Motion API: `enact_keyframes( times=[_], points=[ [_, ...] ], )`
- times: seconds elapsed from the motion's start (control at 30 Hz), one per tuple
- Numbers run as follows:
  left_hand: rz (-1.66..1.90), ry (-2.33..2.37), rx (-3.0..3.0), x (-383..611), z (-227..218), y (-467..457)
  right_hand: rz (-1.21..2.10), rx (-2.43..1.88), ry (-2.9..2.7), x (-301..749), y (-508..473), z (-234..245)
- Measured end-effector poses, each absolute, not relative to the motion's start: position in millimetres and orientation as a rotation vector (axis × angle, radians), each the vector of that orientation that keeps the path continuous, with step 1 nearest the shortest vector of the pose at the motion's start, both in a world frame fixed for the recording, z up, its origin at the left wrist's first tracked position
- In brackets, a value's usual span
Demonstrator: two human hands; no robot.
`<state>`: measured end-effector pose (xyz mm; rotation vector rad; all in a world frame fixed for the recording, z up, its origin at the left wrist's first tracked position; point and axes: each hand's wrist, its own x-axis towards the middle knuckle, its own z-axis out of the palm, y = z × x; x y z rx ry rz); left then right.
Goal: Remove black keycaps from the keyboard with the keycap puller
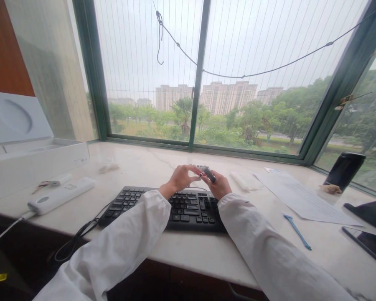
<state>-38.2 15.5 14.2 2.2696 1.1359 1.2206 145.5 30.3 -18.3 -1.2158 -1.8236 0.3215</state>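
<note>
Both my hands meet above a black keyboard [188,209] that lies on the pale countertop. My right hand [221,184] is closed around a small dark oblong object [208,174], which is tilted, with one end toward my left fingers. At that end my left hand [180,177] is curled, thumb and fingertips pinched together close to a tiny dark and reddish bit that is too small to name. Just behind the fingers shows a small pale patterned thing, partly hidden. My forearms, in white sleeves, cover parts of the keyboard.
On the left are a white power strip [65,195], keys [45,184] and a white box [34,165]. To the right lie a paper sheet [303,196], a blue plastic stick [297,232], a flat dark phone [368,244] and an upright black device [344,169]. Windows stand behind.
</note>
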Motion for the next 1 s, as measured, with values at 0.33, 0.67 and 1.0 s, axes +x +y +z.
enact_keyframes(
  times=[0.33,0.67,1.0],
  points=[
    [1.227,1.145,2.297,-37.9,14.5,15.1,0.297,-1.228,-1.824,145.9,32.2,-19.1],
    [1.242,1.135,2.311,-38.0,13.1,16.6,0.314,-1.196,-1.822,146.5,33.8,-21.7],
    [1.232,1.173,2.318,-39.2,12.4,18.1,0.299,-1.209,-1.811,146.4,33.2,-21.7]
  ],
)
